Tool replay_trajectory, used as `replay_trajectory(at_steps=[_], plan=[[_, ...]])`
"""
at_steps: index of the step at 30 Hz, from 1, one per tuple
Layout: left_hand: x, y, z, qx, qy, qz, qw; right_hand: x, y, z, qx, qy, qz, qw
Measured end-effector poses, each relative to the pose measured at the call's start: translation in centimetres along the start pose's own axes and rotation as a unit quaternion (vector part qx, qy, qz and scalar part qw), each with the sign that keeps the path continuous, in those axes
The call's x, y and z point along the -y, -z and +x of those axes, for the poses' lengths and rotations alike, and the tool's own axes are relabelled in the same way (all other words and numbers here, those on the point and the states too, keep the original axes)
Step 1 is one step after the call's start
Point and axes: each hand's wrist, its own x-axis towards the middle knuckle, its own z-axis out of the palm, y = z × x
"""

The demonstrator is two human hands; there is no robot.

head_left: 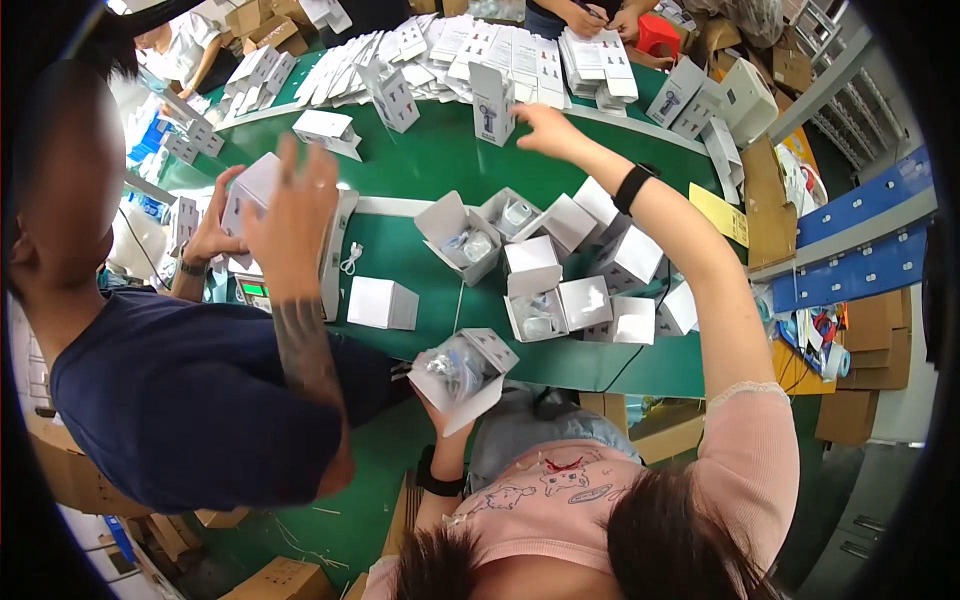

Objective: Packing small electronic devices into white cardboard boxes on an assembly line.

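Observation:
My left hand [452, 416] holds a white box [487, 348] from below, near my waist. The box's flaps stand open, and a clear plastic bag of parts [452, 372] shows inside. My right arm is stretched across the green table, and my right hand [552, 132] is at the right edge of a tall white printed box [490, 108] standing upright. Its fingers look extended; whether they touch the box I cannot tell. Between my arms stands a group of white boxes [568, 222], some open with bagged parts [470, 246] inside.
At my left a co-worker in a dark shirt [190, 390] holds a white box [258, 185] over a scale [252, 290]. A closed white box [382, 303] and a coiled white cable [351, 258] lie nearby. Flattened cartons [440, 50] pile along the far side. Another person's hands [590, 20] work there.

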Motion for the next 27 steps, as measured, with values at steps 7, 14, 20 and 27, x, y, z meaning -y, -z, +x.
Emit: replay_trajectory(at_steps=[7,14,20,27], plan=[[0.9,-3.1,2.6,-0.103,0.047,-0.158,0.981,-7.9,-2.9,9.0,-0.121,-0.183,-0.029,0.975],[2.9,-4.3,5.6,-0.151,-0.019,0.001,0.988,-12.0,-6.0,11.3,-0.189,-0.102,0.068,0.974],[4.6,-4.9,6.3,-0.111,-0.013,0.018,0.994,-7.4,4.3,7.7,-0.347,-0.103,0.085,0.928],[-7.0,-5.7,-0.6,-0.178,-0.089,0.195,0.96,7.3,22.3,-15.3,-0.277,0.031,0.42,0.864]])
